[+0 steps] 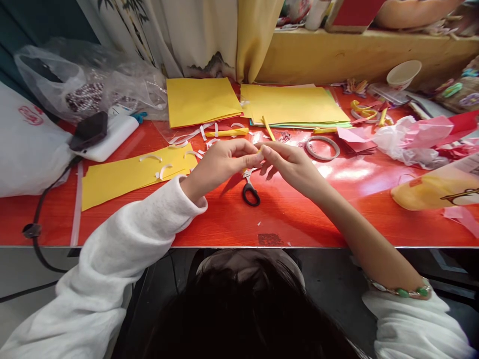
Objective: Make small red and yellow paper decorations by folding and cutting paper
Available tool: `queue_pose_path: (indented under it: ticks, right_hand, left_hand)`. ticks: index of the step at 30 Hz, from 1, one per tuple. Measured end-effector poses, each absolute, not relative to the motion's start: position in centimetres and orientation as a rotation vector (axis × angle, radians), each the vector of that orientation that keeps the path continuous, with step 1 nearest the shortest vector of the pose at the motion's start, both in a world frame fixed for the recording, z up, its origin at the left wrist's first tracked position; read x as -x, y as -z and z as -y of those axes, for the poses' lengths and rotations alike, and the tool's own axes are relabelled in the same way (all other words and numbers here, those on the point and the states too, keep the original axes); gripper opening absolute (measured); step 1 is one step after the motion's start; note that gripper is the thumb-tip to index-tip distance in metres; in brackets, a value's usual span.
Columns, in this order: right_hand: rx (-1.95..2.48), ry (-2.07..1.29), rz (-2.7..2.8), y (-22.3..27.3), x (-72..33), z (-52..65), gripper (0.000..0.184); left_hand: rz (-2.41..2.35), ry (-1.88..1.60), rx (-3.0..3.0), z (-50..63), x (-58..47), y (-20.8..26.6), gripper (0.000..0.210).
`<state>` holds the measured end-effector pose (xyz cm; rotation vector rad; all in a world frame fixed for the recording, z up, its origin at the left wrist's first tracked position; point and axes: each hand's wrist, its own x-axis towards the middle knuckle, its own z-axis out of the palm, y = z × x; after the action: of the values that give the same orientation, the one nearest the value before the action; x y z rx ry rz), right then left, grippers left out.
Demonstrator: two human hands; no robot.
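Left hand (224,162) and right hand (292,163) pinch a yellow bit (260,150), seemingly mid-work; strips (228,132) beyond them look folded; paper (123,174) left of them lies flat.

Scissors (248,182) lay mid-table (318,224) | tape roll (324,158) lay right, behind them | paper sheets (123,174) lay left, paper curls (150,155) on top | left paper stack (204,102) and right paper stack (292,105) lay farther back | cup (403,75) sat back right
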<state>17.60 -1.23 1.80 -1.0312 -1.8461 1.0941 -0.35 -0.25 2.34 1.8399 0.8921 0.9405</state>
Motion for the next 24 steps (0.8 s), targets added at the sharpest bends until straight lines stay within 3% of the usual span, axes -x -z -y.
queue_pose_path:
  ticks: [4,10,15,24]
  right_hand:
    - [1.147,-1.003,1.836,-1.9,-17.4,1.4,0.044]
    - [1.398,-0.475,2.141,-1.5,-18.3,1.1,0.03]
    - [1.452,-0.256,2.585,-0.7,-18.8,1.2,0.043]
    - [1.495,-0.212,2.605,-0.6,-18.3,1.5,0.051]
  left_hand:
    - [-0.918,-0.998,-1.853,0.0,0.5,-2.3,0.019]
    - [-1.001,-1.073,-1.705,-0.9,1.1,-2.1,0.016]
    - [-0.979,-1.09,-1.766,-1.1,1.5,-2.0,0.024]
    - [-0.872,-1.035,-1.713,-1.0,1.8,-2.1,0.022]
